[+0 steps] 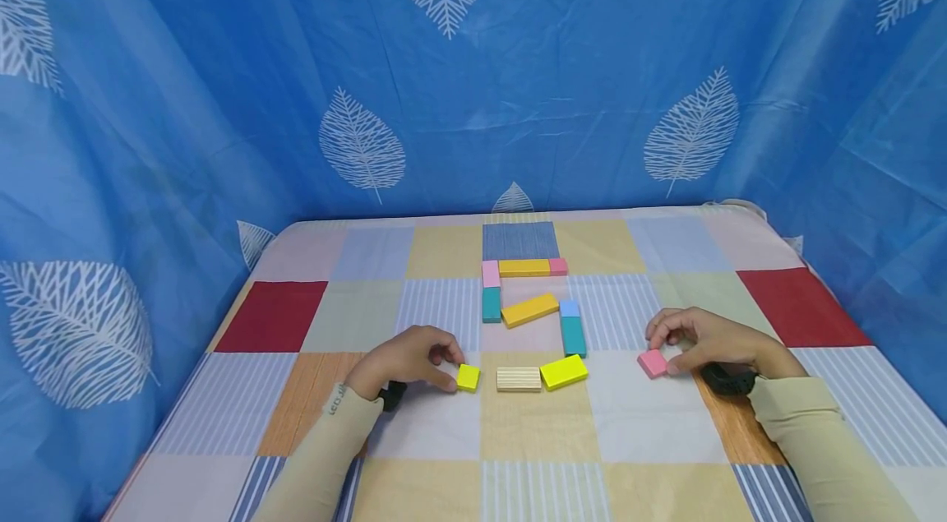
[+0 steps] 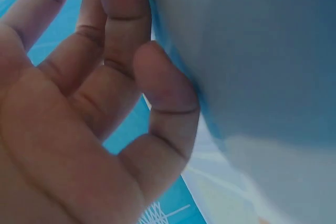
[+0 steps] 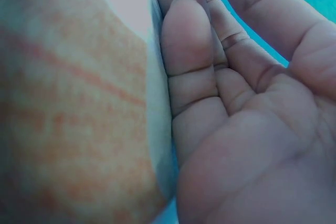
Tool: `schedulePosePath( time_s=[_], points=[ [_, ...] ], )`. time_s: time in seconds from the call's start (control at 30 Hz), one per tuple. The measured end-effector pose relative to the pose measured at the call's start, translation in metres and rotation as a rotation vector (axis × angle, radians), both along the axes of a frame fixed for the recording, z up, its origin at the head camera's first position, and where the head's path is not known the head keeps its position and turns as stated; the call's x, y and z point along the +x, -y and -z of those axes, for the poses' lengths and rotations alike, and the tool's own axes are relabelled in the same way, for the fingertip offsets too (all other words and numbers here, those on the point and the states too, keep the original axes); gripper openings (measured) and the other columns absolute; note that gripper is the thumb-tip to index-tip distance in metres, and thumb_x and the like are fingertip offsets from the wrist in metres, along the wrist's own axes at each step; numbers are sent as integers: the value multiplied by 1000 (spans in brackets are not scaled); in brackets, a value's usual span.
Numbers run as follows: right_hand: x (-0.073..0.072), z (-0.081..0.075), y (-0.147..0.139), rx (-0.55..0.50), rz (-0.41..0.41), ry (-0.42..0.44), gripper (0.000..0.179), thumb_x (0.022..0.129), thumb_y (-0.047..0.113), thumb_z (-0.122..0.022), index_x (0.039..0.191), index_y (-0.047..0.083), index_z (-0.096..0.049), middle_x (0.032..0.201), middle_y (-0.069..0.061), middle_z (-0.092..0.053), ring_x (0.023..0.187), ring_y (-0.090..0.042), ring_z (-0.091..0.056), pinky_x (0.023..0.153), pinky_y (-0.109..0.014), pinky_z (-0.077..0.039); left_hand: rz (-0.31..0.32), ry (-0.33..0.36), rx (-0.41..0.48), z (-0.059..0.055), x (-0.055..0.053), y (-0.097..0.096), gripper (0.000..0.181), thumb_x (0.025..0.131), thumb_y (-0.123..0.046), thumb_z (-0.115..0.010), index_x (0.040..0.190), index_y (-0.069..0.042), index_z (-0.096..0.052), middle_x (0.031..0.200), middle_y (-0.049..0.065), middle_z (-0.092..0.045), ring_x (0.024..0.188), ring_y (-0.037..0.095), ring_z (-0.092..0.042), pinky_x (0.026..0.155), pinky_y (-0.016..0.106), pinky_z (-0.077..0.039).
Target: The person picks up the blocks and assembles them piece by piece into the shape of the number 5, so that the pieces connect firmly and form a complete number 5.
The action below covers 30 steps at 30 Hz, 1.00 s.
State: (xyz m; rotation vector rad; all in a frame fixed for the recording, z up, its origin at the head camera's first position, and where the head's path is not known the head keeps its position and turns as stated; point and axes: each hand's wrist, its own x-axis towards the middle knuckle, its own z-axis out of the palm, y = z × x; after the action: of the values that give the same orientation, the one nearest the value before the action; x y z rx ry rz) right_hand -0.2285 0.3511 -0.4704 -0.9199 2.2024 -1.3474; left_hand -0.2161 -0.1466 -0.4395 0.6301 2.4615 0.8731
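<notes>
On the left, my left hand [image 1: 416, 359] is at a small yellow square block [image 1: 468, 377], thumb and index finger curled at its left side and pinching it. To the right, my right hand [image 1: 710, 341] pinches a small pink block [image 1: 653, 363] between thumb and fingers, low over the cloth. In the left wrist view the left hand [image 2: 100, 87] shows its curled fingers and thumb close to the cloth, the block hidden. The right wrist view shows the right hand [image 3: 236, 103] with its thumb against the fingers; its block is hidden there too.
Between the hands lie a striped wooden block [image 1: 519, 379] and a yellow block [image 1: 565, 372]. Behind them are orange blocks [image 1: 524, 268], teal blocks [image 1: 491, 305], a light pink block [image 1: 491, 274], a darker pink block [image 1: 558, 266] and a blue block [image 1: 569, 308]. A patchwork cloth [image 1: 533, 431] covers the table.
</notes>
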Motion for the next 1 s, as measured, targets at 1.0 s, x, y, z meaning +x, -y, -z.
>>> schedulePosePath(
  time_s=[1.0],
  points=[
    [0,-1,1,-10,-7,-9,17,89,1,-81,104,7,-77,113,-4,-67,104,-15,-58,85,-24,-52,62,-19,32,2,8,-16,26,88,-3,-89,106,-7,-71,94,-2,-63,85,13,-53,77,25,-48]
  ],
)
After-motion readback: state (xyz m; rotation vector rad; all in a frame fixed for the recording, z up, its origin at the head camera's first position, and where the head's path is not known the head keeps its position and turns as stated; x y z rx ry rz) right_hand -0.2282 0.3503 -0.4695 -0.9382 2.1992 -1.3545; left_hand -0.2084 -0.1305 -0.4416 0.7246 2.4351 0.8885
